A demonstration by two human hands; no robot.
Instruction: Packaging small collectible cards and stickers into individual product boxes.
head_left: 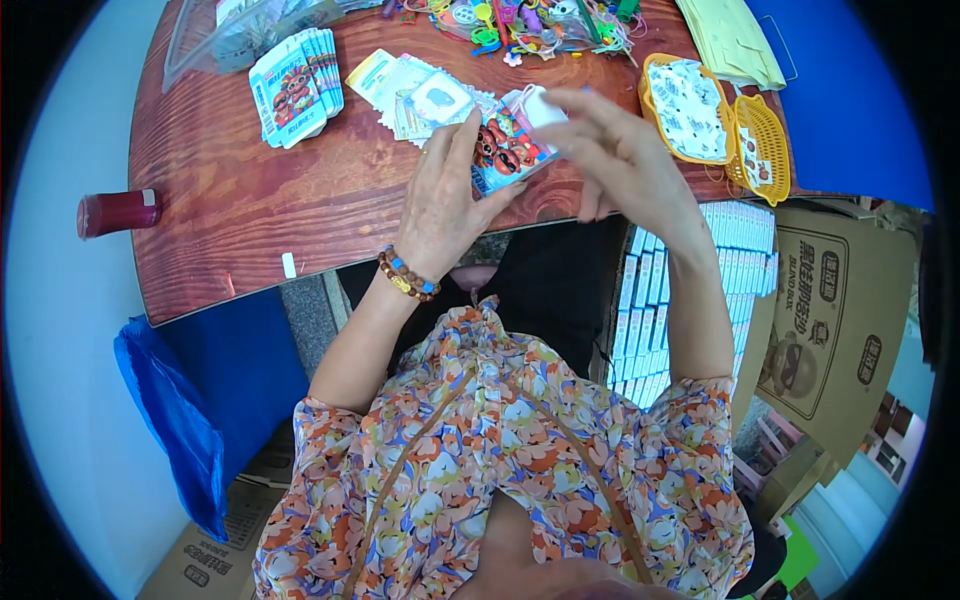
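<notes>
A small printed box [505, 155] with red cartoon figures on a blue ground lies tilted near the table's front edge. My left hand [440, 205] grips it from the left, thumb along its lower edge and fingers at its upper side. Over the box's right end hovers my right hand [635, 165], its fingers apart and bent a little. A white piece [545, 108], perhaps a flap, shows by those fingertips; whether they touch it I cannot tell. Just beyond the box, a fanned pile of printed cards [430, 95] rests on the red-brown wooden table [220, 170].
Flattened boxes [290, 95] are stacked at left, below a clear plastic bin [190, 55]. Small colourful toys [520, 25] lie at the back. Yellow baskets [775, 130] with packets and pale yellow sheets [735, 45] sit right. Rows of boxes [645, 310] fill a carton beside me. A red container [118, 213] stands left.
</notes>
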